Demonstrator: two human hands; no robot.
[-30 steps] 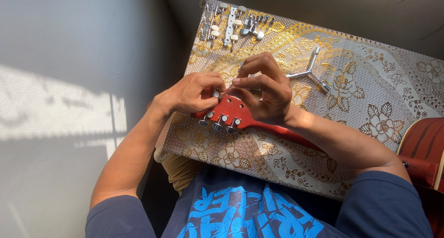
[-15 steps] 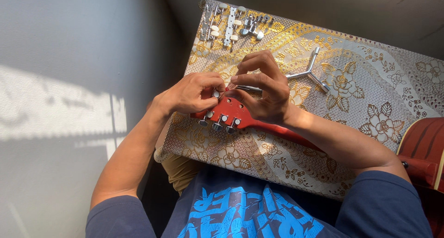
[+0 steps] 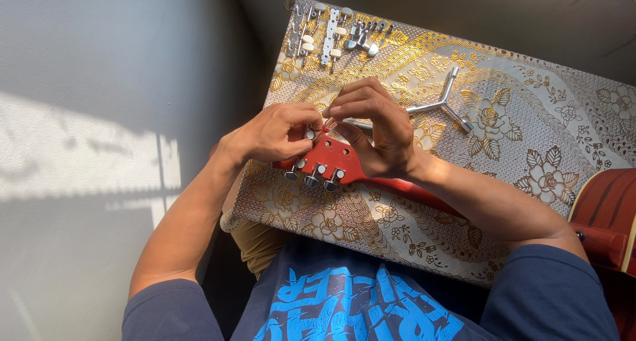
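Two hands meet over a red guitar headstock [image 3: 329, 161] lying on a gold-patterned table [image 3: 530, 116]. The left hand [image 3: 275, 134] clasps the headstock's left end, fingers curled around it. The right hand [image 3: 374, 126] pinches a thin tool [image 3: 322, 130] at the headstock's far edge. Loose tuners [image 3: 331, 33] lie at the far left; a three-armed wrench [image 3: 444, 106] rests right of the hands.

Glossy red wooden headstock [image 3: 331, 161], shiny metal tuners [image 3: 311, 179], patterned gold-printed tablecloth [image 3: 530, 116].
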